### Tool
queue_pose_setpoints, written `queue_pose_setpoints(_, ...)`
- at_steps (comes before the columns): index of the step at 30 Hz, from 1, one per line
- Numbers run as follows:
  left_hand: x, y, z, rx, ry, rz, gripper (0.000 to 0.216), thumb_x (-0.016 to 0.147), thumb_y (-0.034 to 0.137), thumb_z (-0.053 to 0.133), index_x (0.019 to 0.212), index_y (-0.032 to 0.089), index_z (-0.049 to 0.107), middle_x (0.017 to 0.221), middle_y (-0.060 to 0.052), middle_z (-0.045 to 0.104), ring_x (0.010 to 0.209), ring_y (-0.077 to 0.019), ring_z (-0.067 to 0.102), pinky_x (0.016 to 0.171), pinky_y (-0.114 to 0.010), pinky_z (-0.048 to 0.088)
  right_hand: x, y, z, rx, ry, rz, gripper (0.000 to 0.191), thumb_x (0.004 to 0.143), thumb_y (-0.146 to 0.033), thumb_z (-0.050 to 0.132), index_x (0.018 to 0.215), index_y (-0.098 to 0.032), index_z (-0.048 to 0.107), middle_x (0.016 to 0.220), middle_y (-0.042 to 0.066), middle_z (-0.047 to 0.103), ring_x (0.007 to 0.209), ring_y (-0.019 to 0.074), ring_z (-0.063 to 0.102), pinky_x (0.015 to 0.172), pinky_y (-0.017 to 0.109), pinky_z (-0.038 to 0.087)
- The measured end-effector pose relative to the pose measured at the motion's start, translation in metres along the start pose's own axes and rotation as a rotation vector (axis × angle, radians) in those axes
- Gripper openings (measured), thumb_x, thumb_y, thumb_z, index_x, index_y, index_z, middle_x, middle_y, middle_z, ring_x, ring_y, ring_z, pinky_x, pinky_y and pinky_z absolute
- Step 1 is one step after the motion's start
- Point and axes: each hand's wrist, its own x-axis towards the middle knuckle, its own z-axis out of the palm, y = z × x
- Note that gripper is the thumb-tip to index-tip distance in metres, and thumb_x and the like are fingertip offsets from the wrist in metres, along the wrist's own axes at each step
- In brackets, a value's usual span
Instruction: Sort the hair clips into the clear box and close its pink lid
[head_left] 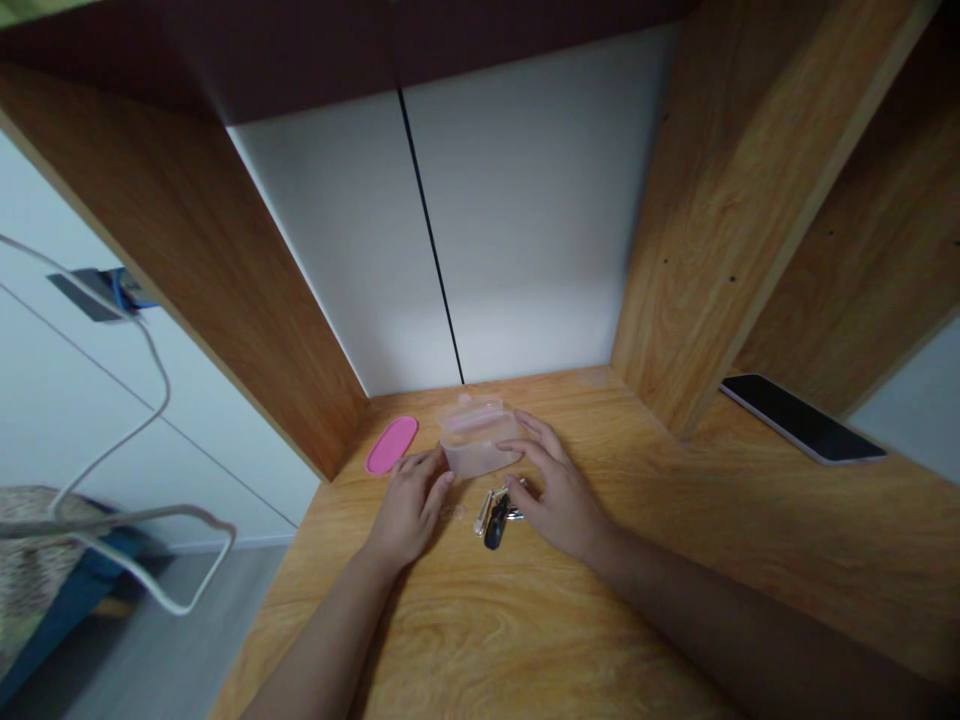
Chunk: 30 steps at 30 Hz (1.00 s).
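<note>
Fingers (435,480) of the left hand (409,505) lie loosely together and nearly flat, their tips touching the near left corner of a small translucent plastic box (478,440). This hand pinches nothing; its palm rests on the desk (675,560). Across from it, the right hand (555,490) has its fingers slightly spread and curved, the upper ones laid against the right side of the box, the thumb lowered toward a bunch of keys (495,515) just below. Whether the thumb actually touches the keys cannot be told.

Seen from the head camera, the box is a frosted, rounded rectangle, pinkish and see-through, standing open near the back of the desk between the two hands. Its walls look smooth and thin. Just to its left lies a pink lid (391,445), an elongated oval of matte plastic, flat on the wood and apart from the box. The keys are a small cluster of shiny metal with a black, glossy fob, lying between the hands.

Warm, strongly grained wood laminate makes up the desk. A flat black phone (802,418), glassy and rectangular, rests on the right, beyond an upright wooden panel (712,220).
</note>
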Motion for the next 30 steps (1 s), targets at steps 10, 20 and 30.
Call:
queue_pose_setpoints(10, -0.002, -0.004, 0.005, 0.036, 0.046, -0.030, 0.048, 0.099, 0.038, 0.049, 0.143, 0.017, 0.049, 0.136, -0.015, 0.062, 0.126, -0.0297, 0.056, 0.111, -0.052, 0.037, 0.002, -0.006, -0.005, -0.002, 0.024, 0.005, 0.034, 0.084, -0.008, 0.056, 0.113, -0.024, 0.064, 0.140, 0.010, 0.050, 0.133, 0.0241, 0.050, 0.113, 0.045, 0.041)
queue_pose_setpoints(20, -0.004, -0.006, 0.005, 0.031, 0.200, -0.020, 0.047, 0.095, 0.039, 0.056, 0.137, 0.018, 0.049, 0.125, -0.015, 0.063, 0.119, -0.0304, 0.059, 0.103, -0.052, 0.044, 0.004, -0.011, -0.009, -0.050, -0.055, -0.003, 0.031, 0.076, -0.001, 0.052, 0.093, -0.023, 0.064, 0.097, 0.005, 0.064, 0.099, 0.0224, 0.061, 0.090, 0.038, 0.049)
queue_pose_setpoints(30, -0.009, 0.043, -0.006, -0.095, -0.187, 0.281, 0.047, 0.074, 0.056, 0.077, 0.101, 0.021, 0.062, 0.099, -0.009, 0.066, 0.093, -0.0267, 0.060, 0.083, -0.040, 0.048, -0.001, -0.022, -0.011, -0.319, -0.423, -0.043, 0.031, 0.066, -0.013, 0.065, 0.096, -0.022, 0.063, 0.103, 0.006, 0.061, 0.104, 0.0262, 0.053, 0.093, 0.041, 0.042)
